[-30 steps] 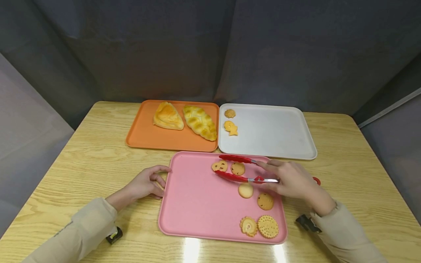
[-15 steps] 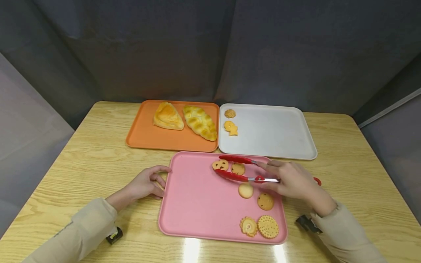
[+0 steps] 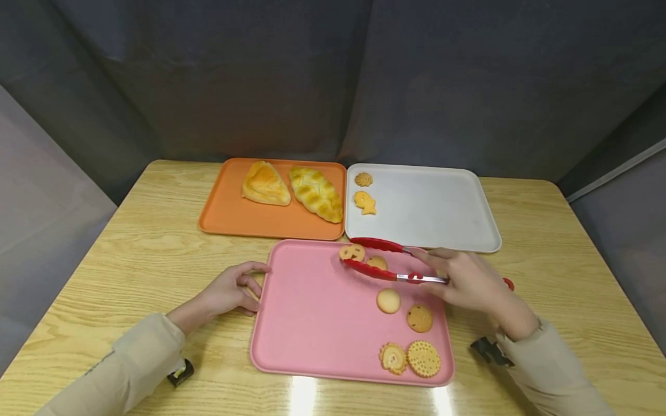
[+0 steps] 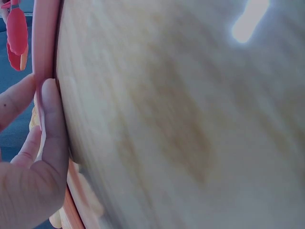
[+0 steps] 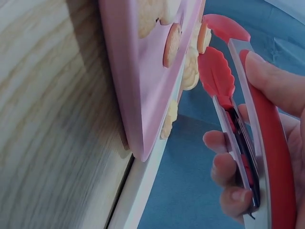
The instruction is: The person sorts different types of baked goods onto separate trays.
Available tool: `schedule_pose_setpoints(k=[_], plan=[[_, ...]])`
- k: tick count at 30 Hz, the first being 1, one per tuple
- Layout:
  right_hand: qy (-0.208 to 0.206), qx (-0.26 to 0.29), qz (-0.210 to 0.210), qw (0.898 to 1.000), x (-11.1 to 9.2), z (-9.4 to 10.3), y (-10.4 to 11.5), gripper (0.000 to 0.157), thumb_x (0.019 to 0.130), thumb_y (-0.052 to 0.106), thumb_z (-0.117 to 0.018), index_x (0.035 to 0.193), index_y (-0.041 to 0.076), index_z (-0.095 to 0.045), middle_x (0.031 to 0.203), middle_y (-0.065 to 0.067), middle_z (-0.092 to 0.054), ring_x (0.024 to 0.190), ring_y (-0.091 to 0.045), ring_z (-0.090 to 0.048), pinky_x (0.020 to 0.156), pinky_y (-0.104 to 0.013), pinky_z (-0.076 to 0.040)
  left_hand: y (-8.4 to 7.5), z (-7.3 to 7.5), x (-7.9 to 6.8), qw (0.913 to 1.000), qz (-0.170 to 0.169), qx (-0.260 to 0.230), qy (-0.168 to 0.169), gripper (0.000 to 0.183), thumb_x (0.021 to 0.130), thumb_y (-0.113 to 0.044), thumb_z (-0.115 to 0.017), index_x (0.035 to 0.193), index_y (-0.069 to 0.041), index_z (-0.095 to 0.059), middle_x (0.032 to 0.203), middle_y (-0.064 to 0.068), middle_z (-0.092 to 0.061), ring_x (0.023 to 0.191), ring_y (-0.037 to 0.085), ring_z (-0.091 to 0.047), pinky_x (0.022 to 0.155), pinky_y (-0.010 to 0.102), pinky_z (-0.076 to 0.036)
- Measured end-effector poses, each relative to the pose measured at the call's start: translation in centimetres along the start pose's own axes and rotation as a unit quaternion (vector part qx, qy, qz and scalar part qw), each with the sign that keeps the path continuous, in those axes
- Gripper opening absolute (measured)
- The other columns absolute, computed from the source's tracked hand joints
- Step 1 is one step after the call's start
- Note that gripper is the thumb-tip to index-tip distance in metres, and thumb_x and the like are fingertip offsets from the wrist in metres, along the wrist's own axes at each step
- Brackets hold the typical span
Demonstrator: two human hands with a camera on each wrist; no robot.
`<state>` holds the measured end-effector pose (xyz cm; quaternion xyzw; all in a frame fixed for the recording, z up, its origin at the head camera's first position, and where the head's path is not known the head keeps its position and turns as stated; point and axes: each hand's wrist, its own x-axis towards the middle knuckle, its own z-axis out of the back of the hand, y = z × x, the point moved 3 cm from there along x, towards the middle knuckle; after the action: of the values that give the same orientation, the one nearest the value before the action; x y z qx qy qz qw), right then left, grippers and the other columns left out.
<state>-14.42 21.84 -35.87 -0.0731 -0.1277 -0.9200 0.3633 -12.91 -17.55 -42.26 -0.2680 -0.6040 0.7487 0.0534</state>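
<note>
My right hand (image 3: 470, 283) grips red-tipped metal tongs (image 3: 372, 270) over the far part of the pink tray (image 3: 317, 323). A smiley-face cookie (image 3: 352, 252) lies between the tong tips, and a round cookie (image 3: 377, 263) just behind is partly covered by the near tong arm. In the right wrist view the thumb and fingers wrap both arms of the tongs (image 5: 267, 138), whose tips stand apart. My left hand (image 3: 229, 289) pinches the tray's left rim; in the left wrist view its thumb (image 4: 55, 124) lies along the outer side of the rim.
Several more cookies lie on the pink tray, such as a plain round one (image 3: 388, 301) and a dotted one (image 3: 424, 358). Behind it, an orange tray (image 3: 234, 222) bears two breads, and a white tray (image 3: 432, 208) bears a swirl cookie (image 3: 363, 179) and a fish-shaped cookie (image 3: 365, 203).
The right hand and tongs have shifted slightly right and toward the back. The smiley-face cookie has moved the same way with the tips. The left hand has stayed put.
</note>
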Motion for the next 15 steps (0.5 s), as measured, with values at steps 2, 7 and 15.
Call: schedule_pose_setpoints(k=[2,7,15], plan=[[-0.003,-0.002,-0.002,1.0,0.1,0.08,-0.14,0.06,0.068,0.031,-0.079,0.12,0.008,-0.061,0.099,-0.009,-0.066,0.069,-0.015,-0.059,0.051,-0.024,-0.045,0.01,0.0,0.01,1.0,0.0,-0.001,0.0,0.07,0.067,0.018,-0.064,0.131,0.006,-0.039,0.079,0.014,-0.056,0.057,0.018,-0.061,0.055,0.034,-0.055],[-0.005,-0.002,-0.018,1.0,0.5,0.52,-0.42,0.056,0.069,0.024,-0.078,0.119,0.007,-0.061,0.09,-0.008,-0.065,0.065,-0.016,-0.059,0.051,-0.026,-0.046,0.0,0.01,0.01,1.0,0.001,-0.001,-0.002,0.07,0.067,0.018,-0.064,0.131,0.005,-0.039,0.078,0.014,-0.057,0.057,0.018,-0.06,0.055,0.034,-0.055],[-0.01,-0.022,-0.038,0.999,1.0,0.81,-1.04,0.055,0.069,0.021,-0.077,0.119,0.006,-0.061,0.089,-0.01,-0.066,0.065,-0.018,-0.06,0.051,-0.031,-0.048,0.0,-0.03,0.04,1.0,0.0,-0.002,0.0,0.07,0.067,0.018,-0.064,0.131,0.006,-0.039,0.079,0.014,-0.056,0.057,0.018,-0.061,0.055,0.034,-0.055]])
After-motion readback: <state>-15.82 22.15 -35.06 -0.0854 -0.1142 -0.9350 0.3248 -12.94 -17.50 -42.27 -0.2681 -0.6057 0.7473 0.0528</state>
